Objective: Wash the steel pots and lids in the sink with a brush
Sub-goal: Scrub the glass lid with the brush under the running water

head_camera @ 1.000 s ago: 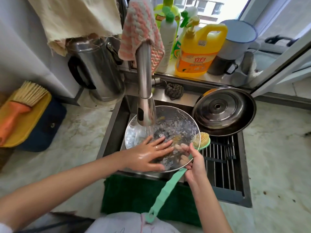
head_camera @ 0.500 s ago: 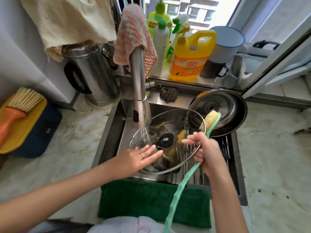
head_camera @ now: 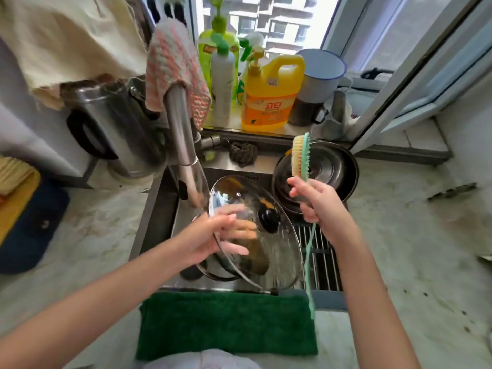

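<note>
Over sink (head_camera: pixel 170 209), L hand (head_camera: pixel 213 235) fingers grip blurred glass lid (head_camera: pixel 266 251); R hand (head_camera: pixel 318 203) grips brush (head_camera: pixel 299 155), handle partly hidden.

The only writing I can read is on the yellow detergent jug (head_camera: pixel 269 97) standing on the window ledge (head_camera: pixel 229 127) behind the sink: two big red Chinese characters, 立白, across its orange label. Smaller lines of print sit under them, too fine for me to make out. A little white sticker higher up on the jug carries some marks I cannot read. The green bottle (head_camera: pixel 206 53) and the white bottle (head_camera: pixel 222 83) beside it have labels too, but those are blurred.
</note>
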Demonstrator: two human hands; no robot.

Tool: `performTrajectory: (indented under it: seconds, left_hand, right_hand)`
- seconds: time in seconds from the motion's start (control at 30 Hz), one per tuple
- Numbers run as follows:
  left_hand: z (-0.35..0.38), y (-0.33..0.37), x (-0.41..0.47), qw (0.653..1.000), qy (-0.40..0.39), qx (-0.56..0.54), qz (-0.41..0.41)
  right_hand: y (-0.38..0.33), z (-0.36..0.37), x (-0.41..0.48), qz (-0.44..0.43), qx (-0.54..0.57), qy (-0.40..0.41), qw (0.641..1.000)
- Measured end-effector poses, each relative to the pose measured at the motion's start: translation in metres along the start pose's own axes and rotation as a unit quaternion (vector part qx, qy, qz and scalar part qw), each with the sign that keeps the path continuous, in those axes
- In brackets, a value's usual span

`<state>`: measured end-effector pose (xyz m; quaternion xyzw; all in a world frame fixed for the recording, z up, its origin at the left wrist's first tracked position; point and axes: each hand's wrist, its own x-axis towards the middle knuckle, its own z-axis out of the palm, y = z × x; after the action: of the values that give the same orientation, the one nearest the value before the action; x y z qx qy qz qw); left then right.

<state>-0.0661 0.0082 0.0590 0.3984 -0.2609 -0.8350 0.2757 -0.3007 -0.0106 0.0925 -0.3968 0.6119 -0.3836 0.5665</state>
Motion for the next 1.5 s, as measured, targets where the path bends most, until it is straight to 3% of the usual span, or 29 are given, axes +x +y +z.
performTrajectory:
  seconds: [0.1,0.17,0.3,0.43,0.53,0.6,0.7,0.73,0.83,0.9,0.97,1.1,1.2,1.27,1.33,1.43,1.5]
  left_hand:
    - [-0.015,-0.017,-0.004,1.0,-0.002,-0.018,-0.012]
    - [-0.023,-0.026,-0.008,1.0,-0.002,-0.018,-0.01]
    - [-0.04,-0.035,-0.021,0.999,0.018,-0.03,0.017]
    - [-0.052,-0.034,-0.036,0.995,0.018,-0.1,0.011]
    - [-0.058,-0.031,-0.051,0.995,0.001,-0.101,0.023]
    - [-0.064,-0.034,-0.057,0.993,0.015,-0.111,0.021]
    - [-0.07,-0.041,-0.061,0.996,0.015,-0.092,0.011]
    - [-0.072,-0.042,-0.061,0.996,0.012,-0.088,0.012]
    - [-0.071,-0.041,-0.061,0.997,0.01,-0.069,0.015]
    - [-0.07,-0.041,-0.062,0.998,0.016,-0.064,0.013]
    - [-0.07,-0.043,-0.063,0.997,0.025,-0.071,0.017]
    - [-0.07,-0.043,-0.066,0.996,0.034,-0.081,0.03]
    - [-0.073,-0.044,-0.068,0.994,0.032,-0.097,0.034]
    - [-0.077,-0.045,-0.07,0.994,0.017,-0.099,0.033]
    - [-0.085,-0.047,-0.07,0.991,-0.014,-0.124,0.044]
    - [-0.097,-0.047,-0.072,0.954,-0.119,-0.274,0.039]
    - [-0.096,-0.05,-0.074,0.932,-0.181,-0.314,0.03]
  right_hand:
    - [0.017,-0.004,0.001,-0.005,-0.019,0.009,1.0]
    - [0.031,-0.002,0.004,-0.037,-0.111,0.007,0.993]
    - [0.041,0.017,0.009,-0.117,-0.314,-0.072,0.94]
    - [0.04,0.07,0.02,-0.187,-0.448,-0.194,0.852]
    - [0.045,0.077,0.061,-0.17,-0.462,-0.106,0.864]
    - [0.05,0.082,0.069,-0.154,-0.43,-0.151,0.877]
    - [0.059,0.093,0.057,-0.181,-0.408,-0.28,0.85]
    - [0.061,0.092,0.062,-0.18,-0.423,-0.27,0.846]
    - [0.069,0.083,0.075,-0.134,-0.426,-0.168,0.879]
    - [0.076,0.086,0.063,-0.149,-0.378,-0.22,0.887]
    - [0.082,0.087,0.05,-0.168,-0.377,-0.265,0.871]
    - [0.088,0.07,0.07,-0.113,-0.376,-0.166,0.905]
    - [0.088,0.074,0.058,-0.147,-0.366,-0.212,0.894]
    - [0.087,0.07,0.062,-0.145,-0.375,-0.216,0.89]
    - [0.09,0.06,0.07,-0.114,-0.368,-0.171,0.907]
    - [0.093,0.06,0.063,-0.135,-0.345,-0.19,0.909]
    - [0.089,0.064,0.062,-0.151,-0.354,-0.211,0.899]
